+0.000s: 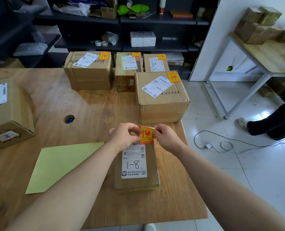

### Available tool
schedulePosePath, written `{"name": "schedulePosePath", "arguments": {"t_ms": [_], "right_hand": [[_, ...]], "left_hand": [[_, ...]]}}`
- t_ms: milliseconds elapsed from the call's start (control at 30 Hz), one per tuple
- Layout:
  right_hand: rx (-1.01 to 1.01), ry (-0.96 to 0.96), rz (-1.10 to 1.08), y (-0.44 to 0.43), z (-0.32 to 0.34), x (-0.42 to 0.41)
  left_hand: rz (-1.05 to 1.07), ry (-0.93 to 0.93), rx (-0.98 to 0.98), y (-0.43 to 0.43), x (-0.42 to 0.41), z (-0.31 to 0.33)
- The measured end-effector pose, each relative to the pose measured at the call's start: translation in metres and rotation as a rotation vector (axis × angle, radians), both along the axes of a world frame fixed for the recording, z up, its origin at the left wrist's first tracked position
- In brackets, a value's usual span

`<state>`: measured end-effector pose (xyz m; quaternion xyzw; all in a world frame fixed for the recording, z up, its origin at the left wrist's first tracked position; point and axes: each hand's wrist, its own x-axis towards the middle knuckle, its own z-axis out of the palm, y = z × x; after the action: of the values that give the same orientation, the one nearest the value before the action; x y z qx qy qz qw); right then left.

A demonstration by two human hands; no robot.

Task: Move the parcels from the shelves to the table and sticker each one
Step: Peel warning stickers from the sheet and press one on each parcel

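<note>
A flat brown parcel (136,179) marked "1-8" lies near the table's front edge. Above its far end, my left hand (124,136) and my right hand (165,137) both pinch an orange-and-yellow fragile sticker (146,135), one on each side; a white edge peels away at its top right corner. Several stickered parcels stand at the back: a large box (88,72), a narrow box (127,72), a small box (155,63) and a big box (161,99). Another parcel (8,114) at the left edge shows no orange sticker.
A light green sheet (61,165) lies on the wooden table (88,107), left of the flat parcel, near a round cable hole (68,118). Dark shelves (121,20) with bags and boxes stand behind. Right: a second table (271,54) with boxes, floor cables (221,144), a person's leg (271,124).
</note>
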<state>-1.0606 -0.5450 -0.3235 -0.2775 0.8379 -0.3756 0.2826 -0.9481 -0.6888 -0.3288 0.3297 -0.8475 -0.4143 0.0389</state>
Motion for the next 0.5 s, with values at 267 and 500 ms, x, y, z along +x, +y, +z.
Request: {"name": "schedulePosePath", "arguments": {"t_ms": [267,500], "right_hand": [[-0.023,-0.066,-0.012,-0.0016,0.0052,-0.0046],[0.017,-0.053,-0.008,-0.0042,0.0036,-0.0062]], "left_hand": [[-0.014,0.109,0.154,0.001,-0.0024,-0.0014],[0.018,0.076,0.045,0.0018,-0.0023,-0.0035]]}}
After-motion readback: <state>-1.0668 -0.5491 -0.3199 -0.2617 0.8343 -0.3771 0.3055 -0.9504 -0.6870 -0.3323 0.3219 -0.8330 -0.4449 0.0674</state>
